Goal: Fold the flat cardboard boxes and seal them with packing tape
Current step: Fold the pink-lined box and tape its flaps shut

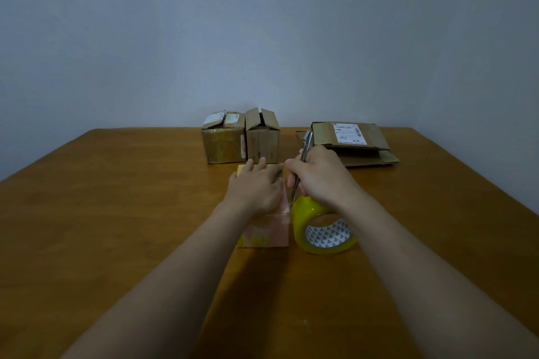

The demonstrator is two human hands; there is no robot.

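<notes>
1. The left hand [256, 186] is pressing flat on a small box [271, 230] at mid-surface [116, 213], its grip wide.
2. The right hand [320, 178] is holding a pen [304, 148] in its grip, tip at the box edge beside the tape roll [323, 230], likely cutting tape.
3. Two folded boxes [224, 143] are standing behind, and flat boxes [364, 154] are lying unfolded.
4. Their label [350, 132] is too small to read.

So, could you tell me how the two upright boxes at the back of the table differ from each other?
The left back box is wider than the right back box. The left one has white labels on its top flaps; the right one looks plain. The right one's flaps stick up ajar; the left one's lie lower. Both are brown cardboard, standing side by side.
</notes>
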